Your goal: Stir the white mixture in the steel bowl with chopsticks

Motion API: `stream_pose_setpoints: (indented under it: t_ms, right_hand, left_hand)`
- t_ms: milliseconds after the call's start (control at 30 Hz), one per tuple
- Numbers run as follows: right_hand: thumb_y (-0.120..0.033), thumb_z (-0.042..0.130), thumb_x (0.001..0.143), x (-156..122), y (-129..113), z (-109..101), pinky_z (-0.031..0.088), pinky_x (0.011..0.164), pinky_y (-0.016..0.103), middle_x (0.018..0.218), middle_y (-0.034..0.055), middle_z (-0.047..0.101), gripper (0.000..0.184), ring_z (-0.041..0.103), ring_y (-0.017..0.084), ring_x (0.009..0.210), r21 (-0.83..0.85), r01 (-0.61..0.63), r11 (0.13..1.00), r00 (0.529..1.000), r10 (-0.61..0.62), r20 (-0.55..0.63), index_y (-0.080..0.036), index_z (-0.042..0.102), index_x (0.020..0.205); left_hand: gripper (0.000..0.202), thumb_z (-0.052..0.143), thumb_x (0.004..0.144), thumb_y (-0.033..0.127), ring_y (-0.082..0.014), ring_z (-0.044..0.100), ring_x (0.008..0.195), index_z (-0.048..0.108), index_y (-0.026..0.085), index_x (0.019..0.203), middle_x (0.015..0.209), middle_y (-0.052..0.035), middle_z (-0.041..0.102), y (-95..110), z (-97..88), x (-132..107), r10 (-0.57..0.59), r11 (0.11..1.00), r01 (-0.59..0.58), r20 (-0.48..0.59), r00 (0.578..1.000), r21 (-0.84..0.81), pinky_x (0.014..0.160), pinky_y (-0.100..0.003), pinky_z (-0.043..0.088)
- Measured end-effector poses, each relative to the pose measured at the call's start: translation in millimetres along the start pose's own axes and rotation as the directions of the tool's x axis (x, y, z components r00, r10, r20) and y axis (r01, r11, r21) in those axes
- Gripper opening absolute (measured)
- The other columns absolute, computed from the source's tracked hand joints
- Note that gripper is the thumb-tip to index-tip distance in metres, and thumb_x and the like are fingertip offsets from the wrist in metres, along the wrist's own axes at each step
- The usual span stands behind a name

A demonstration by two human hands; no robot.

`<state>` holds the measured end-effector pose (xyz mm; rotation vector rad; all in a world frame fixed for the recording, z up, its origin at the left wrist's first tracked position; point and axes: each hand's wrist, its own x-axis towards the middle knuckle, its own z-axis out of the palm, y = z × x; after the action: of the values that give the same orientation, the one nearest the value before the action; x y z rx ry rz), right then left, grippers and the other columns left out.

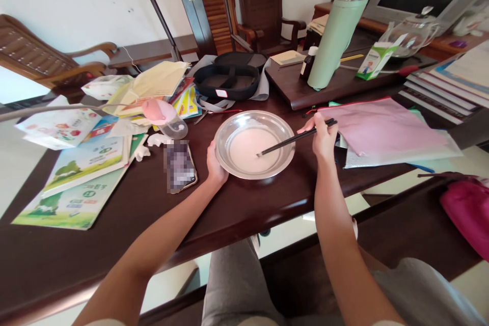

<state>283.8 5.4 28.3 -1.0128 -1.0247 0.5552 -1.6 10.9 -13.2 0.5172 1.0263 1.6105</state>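
Note:
A round metal bowl [284,122] sits on the dark wooden table, with a white liquid [248,145] across its bottom. My left hand [216,165] grips the bowl's left rim. In my right hand [324,137], to the right of the bowl, is a pair of dark chopsticks [284,143]. Their tips reach into the white liquid near the middle of the bowl. The fingers of the right hand are wrapped round the upper ends of the chopsticks.
Left of the bowl lie a phone [182,165], crumpled tissues [142,152] and booklets [72,193]. Behind it is an open black case [229,84]. A green thermos [336,35] stands on a raised board [286,86]. At right lies a pink zip pouch [378,125].

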Motion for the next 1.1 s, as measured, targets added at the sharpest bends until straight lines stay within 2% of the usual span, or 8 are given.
stream_pose_setpoints:
  t_ms: [167,367,567,633,767,967,1033,1100]
  right_hand:
    - [-0.094,0.084,0.085,-4.8,-2.4,3.6,0.071,0.077,0.045,0.059,-0.0003,0.072,0.071,0.081,0.027,0.068,-0.045,-0.03,0.999,0.969,0.04,0.242,-0.029,0.065,0.064]
    - [-0.091,0.074,0.096,0.7,2.3,-0.6,0.071,0.079,0.044,0.054,-0.0022,0.063,0.071,0.081,0.026,0.066,-0.015,0.012,1.0,1.0,-0.012,-0.016,-0.03,0.06,0.063]
    - [-0.095,0.083,0.085,-4.6,-1.9,2.9,0.071,0.079,0.045,0.059,-0.0003,0.072,0.071,0.083,0.028,0.07,-0.054,-0.036,0.998,0.971,0.048,0.234,-0.03,0.065,0.064]
    - [-0.096,0.083,0.085,-3.9,-2.2,3.4,0.072,0.081,0.046,0.061,-0.0006,0.073,0.071,0.084,0.029,0.072,-0.054,-0.02,0.998,0.978,0.031,0.205,-0.03,0.065,0.065]
    - [-0.096,0.078,0.089,-0.7,-0.1,0.5,0.073,0.08,0.046,0.054,-0.0018,0.066,0.073,0.085,0.029,0.071,0.001,-0.003,1.0,1.0,0.003,0.017,-0.031,0.059,0.062]
    - [-0.096,0.082,0.085,-4.3,-2.2,2.2,0.074,0.081,0.047,0.06,0.0005,0.075,0.072,0.085,0.03,0.072,-0.056,-0.033,0.998,0.973,0.045,0.225,-0.03,0.064,0.063]
    - [-0.094,0.082,0.087,-3.5,-1.9,2.3,0.074,0.084,0.048,0.061,0.0002,0.076,0.07,0.086,0.03,0.073,-0.054,-0.013,0.998,0.98,0.024,0.197,-0.03,0.064,0.065]
    - [-0.093,0.08,0.09,-1.7,-0.5,1.0,0.074,0.083,0.048,0.058,-0.0007,0.072,0.07,0.086,0.029,0.072,-0.032,0.005,0.999,0.996,-0.003,0.088,-0.03,0.061,0.064]
  left_hand:
    - [0.034,0.085,0.09,0.059,-0.0326,0.086,0.116,0.08,0.025,0.089,0.099,-0.0041,0.09,0.5,1.5,-0.4,-0.004,1.0,0.004,-0.005,1.0,-0.022,0.106,-0.042,0.067]
    - [0.031,0.083,0.092,0.057,-0.0285,0.085,0.105,0.079,0.026,0.088,0.095,-0.0021,0.088,0.5,0.9,-0.4,0.007,1.0,-0.008,-0.012,1.0,-0.016,0.101,-0.039,0.066]
    - [0.035,0.086,0.091,0.06,-0.0319,0.086,0.111,0.08,0.026,0.089,0.095,-0.0035,0.088,-0.2,-0.6,0.5,0.008,1.0,-0.008,0.019,1.0,-0.017,0.105,-0.042,0.066]
    - [0.035,0.086,0.09,0.06,-0.0321,0.086,0.113,0.08,0.026,0.09,0.096,-0.0034,0.088,-0.3,-1.5,1.1,0.005,1.0,-0.005,0.016,1.0,-0.014,0.105,-0.042,0.066]
    - [0.034,0.086,0.09,0.059,-0.0295,0.085,0.108,0.081,0.026,0.09,0.094,-0.0022,0.088,-0.5,-2.6,1.9,-0.003,1.0,0.003,-0.009,1.0,-0.015,0.101,-0.039,0.066]
    - [0.035,0.086,0.09,0.06,-0.0317,0.086,0.112,0.08,0.026,0.089,0.094,-0.0034,0.088,-0.1,-0.4,0.6,0.003,1.0,-0.002,0.021,1.0,-0.03,0.104,-0.041,0.066]
    - [0.036,0.087,0.09,0.061,-0.0321,0.085,0.114,0.08,0.026,0.09,0.095,-0.0035,0.088,0.0,-0.3,0.4,0.006,1.0,-0.005,0.023,1.0,-0.024,0.106,-0.042,0.066]
    - [0.036,0.086,0.09,0.062,-0.0319,0.085,0.115,0.08,0.026,0.09,0.096,-0.0033,0.088,-0.1,-0.8,0.5,0.002,1.0,-0.002,0.021,1.0,-0.015,0.106,-0.041,0.066]
